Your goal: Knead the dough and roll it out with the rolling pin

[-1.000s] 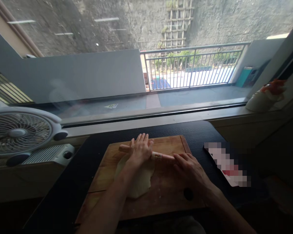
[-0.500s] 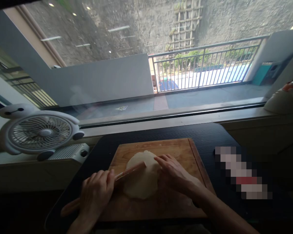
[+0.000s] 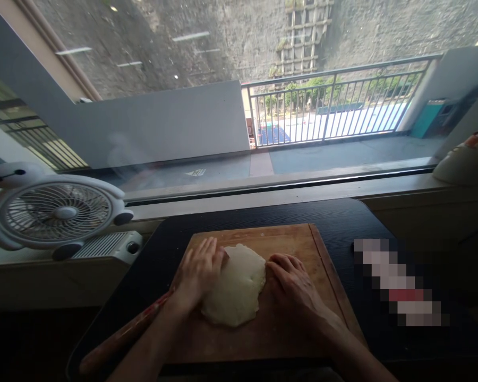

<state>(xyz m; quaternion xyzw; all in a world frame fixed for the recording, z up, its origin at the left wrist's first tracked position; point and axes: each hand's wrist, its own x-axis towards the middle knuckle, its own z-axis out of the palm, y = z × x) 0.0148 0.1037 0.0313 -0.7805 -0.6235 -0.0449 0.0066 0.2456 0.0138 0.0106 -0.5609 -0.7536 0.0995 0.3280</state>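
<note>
Outside a wide window, a rough grey rock wall [image 3: 223, 53] rises behind a metal railing [image 3: 322, 109], while indoors a white fan [image 3: 66, 212] with a round wire grille faces a black table [image 3: 342, 215] with faint wood-grain texture. On the table lies a wooden board [image 3: 290, 339], warm brown and smooth, with a straight seam near its right edge. Flat on its middle rests a sheet of dough [image 3: 235, 292], pale cream and matte, an irregular rounded shape with a slightly ragged rim and a few small dents on its right part; its longer axis runs from the near side toward the window. A slim wooden rolling pin [image 3: 123, 337] slants from the lower left, beyond the board's left edge, up toward the dough, passing beneath the left hand [image 3: 201, 270]. That hand's fingers stretch toward the window; whether they close around the pin cannot be told. At the dough's right edge, the right hand [image 3: 292, 276] sits with bent fingers, and whether it pinches the rim is hidden.
</note>
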